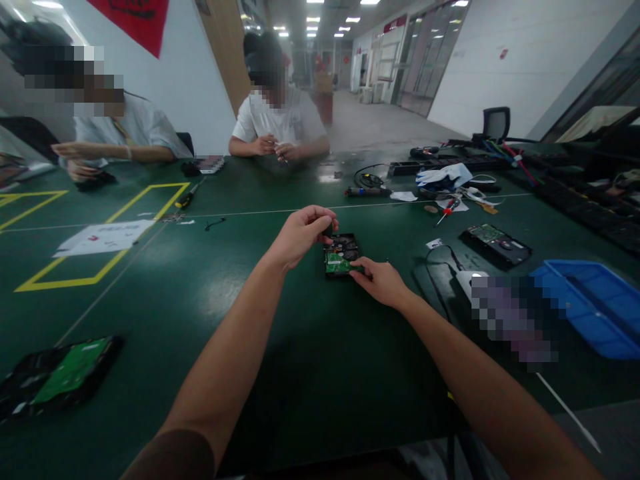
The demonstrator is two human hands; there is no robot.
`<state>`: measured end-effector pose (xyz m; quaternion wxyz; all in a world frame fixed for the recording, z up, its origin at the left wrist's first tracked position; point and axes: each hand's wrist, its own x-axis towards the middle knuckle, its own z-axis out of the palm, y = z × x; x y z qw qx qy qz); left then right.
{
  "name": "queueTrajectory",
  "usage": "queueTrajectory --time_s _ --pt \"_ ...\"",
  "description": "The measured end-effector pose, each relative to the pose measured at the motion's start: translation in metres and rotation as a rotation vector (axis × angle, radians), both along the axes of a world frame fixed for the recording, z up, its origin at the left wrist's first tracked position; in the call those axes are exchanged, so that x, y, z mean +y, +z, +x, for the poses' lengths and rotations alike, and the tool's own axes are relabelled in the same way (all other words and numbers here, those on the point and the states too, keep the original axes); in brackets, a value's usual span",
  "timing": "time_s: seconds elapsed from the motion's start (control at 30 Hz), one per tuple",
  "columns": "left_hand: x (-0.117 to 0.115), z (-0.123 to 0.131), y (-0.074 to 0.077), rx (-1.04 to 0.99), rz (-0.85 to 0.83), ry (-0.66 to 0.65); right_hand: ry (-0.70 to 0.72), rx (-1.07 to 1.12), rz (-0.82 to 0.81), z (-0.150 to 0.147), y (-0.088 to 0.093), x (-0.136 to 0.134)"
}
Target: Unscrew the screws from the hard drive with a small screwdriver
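A hard drive [342,256] lies on the green table in front of me, its green circuit board facing up. My left hand [306,232] is closed around the dark handle of what looks like a screwdriver [329,230], above the drive's upper left part; its tip is hidden. At the drive's lower right, my right hand [381,281] grips the edge by the circuit board, thumb and fingers close together.
To the right are another hard drive [496,244], a blue tray [600,303] and a red-handled screwdriver [449,209]. A third drive [63,373] lies at lower left, near a paper sheet [104,237]. Two people sit across the table; a yellow-black screwdriver [187,197] lies nearer me.
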<state>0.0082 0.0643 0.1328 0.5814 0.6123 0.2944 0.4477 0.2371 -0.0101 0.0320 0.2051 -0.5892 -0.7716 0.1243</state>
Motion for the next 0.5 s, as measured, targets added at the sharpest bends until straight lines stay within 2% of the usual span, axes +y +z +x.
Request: queueTrajectory --time_s 0.2,0.5 --pt "0.0014 -0.001 -0.0037 0.066 0.062 0.013 0.007 0.014 0.011 0.0012 -0.0025 0.0005" --pt "0.0051 -0.0021 -0.0068 0.059 0.008 0.047 0.004 0.015 0.013 0.0013 -0.0019 0.0001"
